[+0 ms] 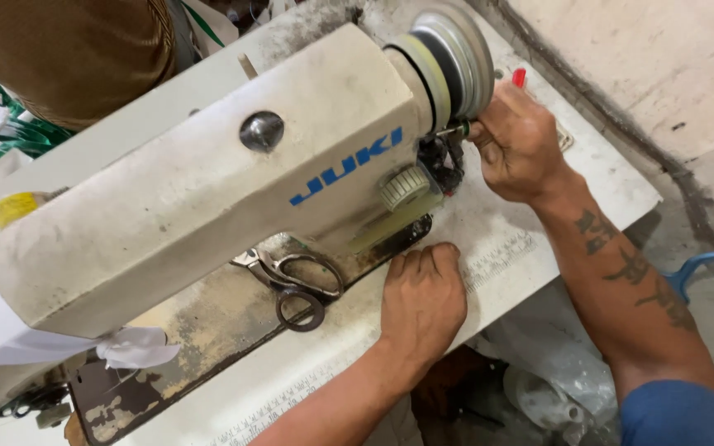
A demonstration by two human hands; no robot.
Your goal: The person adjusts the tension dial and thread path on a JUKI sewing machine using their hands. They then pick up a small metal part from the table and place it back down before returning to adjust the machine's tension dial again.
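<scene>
On a worn white table [588, 177], grimy cream sewing machine [200, 190], right hand [516, 144] gripped a small tool at its handwheel [452, 58], left hand [421, 301] rested curled, holding nothing, beside scissors [295, 285].

A sewing workshop: grimy industrial sewing machine [208, 182], scissors [295, 285], worn worktable [539, 248].

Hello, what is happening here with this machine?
A person works at a worn cream-white industrial sewing machine on a white table. The right hand holds a small screwdriver-like tool beside the grey handwheel. The left hand rests flat on the table. Black-handled metal scissors lie under the machine's arm.
</scene>
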